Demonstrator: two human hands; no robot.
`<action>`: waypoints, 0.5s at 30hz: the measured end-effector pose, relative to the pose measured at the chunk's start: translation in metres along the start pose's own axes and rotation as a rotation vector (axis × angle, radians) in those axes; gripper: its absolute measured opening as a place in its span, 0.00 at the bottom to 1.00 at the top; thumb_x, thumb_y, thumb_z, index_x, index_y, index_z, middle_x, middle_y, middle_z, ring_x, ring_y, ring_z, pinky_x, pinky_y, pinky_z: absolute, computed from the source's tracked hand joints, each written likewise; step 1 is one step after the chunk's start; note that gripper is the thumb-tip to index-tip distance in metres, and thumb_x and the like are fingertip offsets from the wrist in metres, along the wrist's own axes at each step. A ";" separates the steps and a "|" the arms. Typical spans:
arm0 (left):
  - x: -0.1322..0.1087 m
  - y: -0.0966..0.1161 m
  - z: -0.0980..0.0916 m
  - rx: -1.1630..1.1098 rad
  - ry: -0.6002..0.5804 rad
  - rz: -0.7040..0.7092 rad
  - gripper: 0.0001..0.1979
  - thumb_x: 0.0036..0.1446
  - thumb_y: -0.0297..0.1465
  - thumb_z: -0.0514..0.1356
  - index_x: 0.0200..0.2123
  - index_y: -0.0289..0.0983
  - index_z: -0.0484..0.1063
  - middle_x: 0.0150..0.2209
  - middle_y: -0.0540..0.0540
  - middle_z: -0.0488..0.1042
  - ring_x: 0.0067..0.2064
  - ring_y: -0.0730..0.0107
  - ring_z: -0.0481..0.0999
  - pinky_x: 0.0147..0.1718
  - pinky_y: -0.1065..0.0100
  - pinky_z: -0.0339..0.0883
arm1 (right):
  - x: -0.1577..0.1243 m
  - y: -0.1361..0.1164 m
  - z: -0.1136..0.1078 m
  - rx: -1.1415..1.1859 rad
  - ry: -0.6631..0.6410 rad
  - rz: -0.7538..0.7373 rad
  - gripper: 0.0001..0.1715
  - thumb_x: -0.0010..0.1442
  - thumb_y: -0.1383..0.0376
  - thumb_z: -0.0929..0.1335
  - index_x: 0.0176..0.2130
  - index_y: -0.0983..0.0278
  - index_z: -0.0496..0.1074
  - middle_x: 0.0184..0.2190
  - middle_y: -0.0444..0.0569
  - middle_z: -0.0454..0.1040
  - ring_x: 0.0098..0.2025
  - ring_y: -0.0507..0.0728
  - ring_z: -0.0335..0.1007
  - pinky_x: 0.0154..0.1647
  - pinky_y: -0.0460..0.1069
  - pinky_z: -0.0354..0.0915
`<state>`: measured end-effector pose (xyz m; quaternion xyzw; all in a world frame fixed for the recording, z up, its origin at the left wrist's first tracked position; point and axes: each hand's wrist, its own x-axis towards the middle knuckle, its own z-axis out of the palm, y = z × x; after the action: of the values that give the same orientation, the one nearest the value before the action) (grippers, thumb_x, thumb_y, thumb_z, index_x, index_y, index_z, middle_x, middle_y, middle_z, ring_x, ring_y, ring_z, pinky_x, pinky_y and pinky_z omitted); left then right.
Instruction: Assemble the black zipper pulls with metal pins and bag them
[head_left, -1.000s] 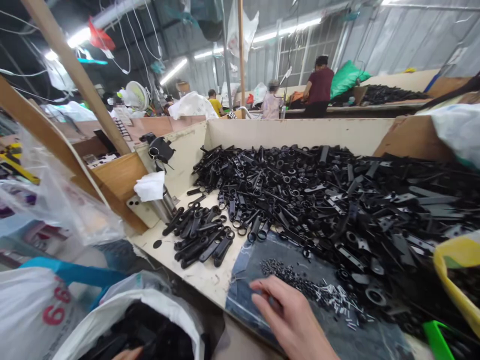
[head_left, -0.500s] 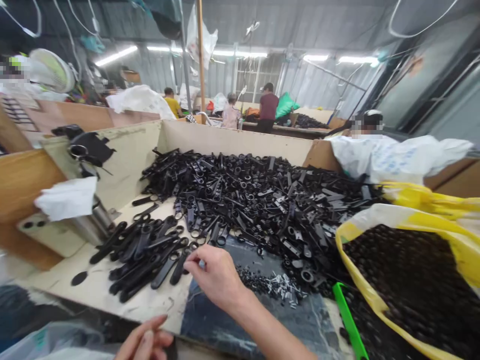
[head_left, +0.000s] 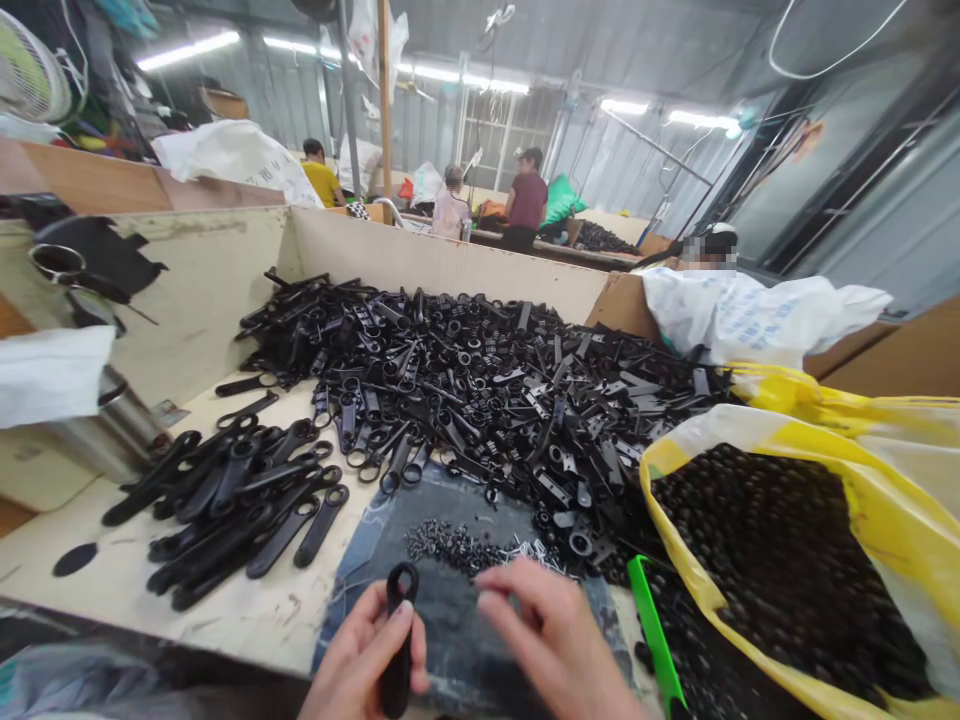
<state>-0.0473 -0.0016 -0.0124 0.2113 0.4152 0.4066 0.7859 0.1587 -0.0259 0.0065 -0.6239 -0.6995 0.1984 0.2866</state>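
My left hand [head_left: 360,660] grips a black plastic looped strap piece [head_left: 398,632] upright, its ring end on top. My right hand [head_left: 551,640] hangs just beside it over a dark blue mat [head_left: 457,610], fingers curled, and anything small in them is hidden. Beyond the fingertips lie a small heap of tiny black parts [head_left: 450,548] and some short silver tubes [head_left: 536,552]. A large mound of black plastic pieces [head_left: 480,400] fills the bin behind. A separate group of long black looped straps [head_left: 232,510] lies on the cream bin floor [head_left: 247,620] to the left.
A yellow and white bag [head_left: 750,470] of dark round pieces sits at the right, with a green plastic strip [head_left: 654,620] by its edge. A co-worker [head_left: 712,250] stands behind white cloth at the far right. Other people work at benches farther back.
The view has swung right, bringing the yellow bag in. My left hand has risen from the lower left and now holds a black strap. My right hand has returned from the straps to the mat.
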 end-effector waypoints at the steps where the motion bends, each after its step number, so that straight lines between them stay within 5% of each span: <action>1: 0.001 0.001 0.000 0.054 0.008 0.011 0.26 0.42 0.46 0.79 0.36 0.38 0.74 0.21 0.55 0.75 0.21 0.75 0.71 0.26 0.73 0.62 | 0.014 0.004 -0.011 -0.139 0.024 0.062 0.10 0.70 0.64 0.67 0.40 0.58 0.81 0.34 0.42 0.83 0.33 0.52 0.79 0.35 0.43 0.70; 7: 0.002 -0.001 0.000 0.102 -0.050 0.019 0.25 0.46 0.45 0.78 0.40 0.38 0.74 0.25 0.50 0.78 0.25 0.72 0.74 0.30 0.70 0.64 | 0.081 0.032 -0.026 -0.442 0.030 0.164 0.10 0.70 0.69 0.66 0.48 0.61 0.78 0.45 0.50 0.82 0.46 0.60 0.81 0.41 0.48 0.69; 15: 0.002 -0.003 0.000 0.050 -0.042 0.014 0.28 0.45 0.43 0.78 0.45 0.36 0.76 0.29 0.46 0.81 0.31 0.69 0.76 0.35 0.68 0.67 | 0.092 0.035 -0.013 -0.667 -0.062 0.169 0.09 0.72 0.66 0.66 0.43 0.59 0.77 0.42 0.47 0.82 0.41 0.58 0.82 0.33 0.47 0.63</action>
<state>-0.0453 -0.0015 -0.0151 0.2422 0.4072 0.3972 0.7860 0.1887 0.0690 0.0081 -0.7325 -0.6802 0.0006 0.0280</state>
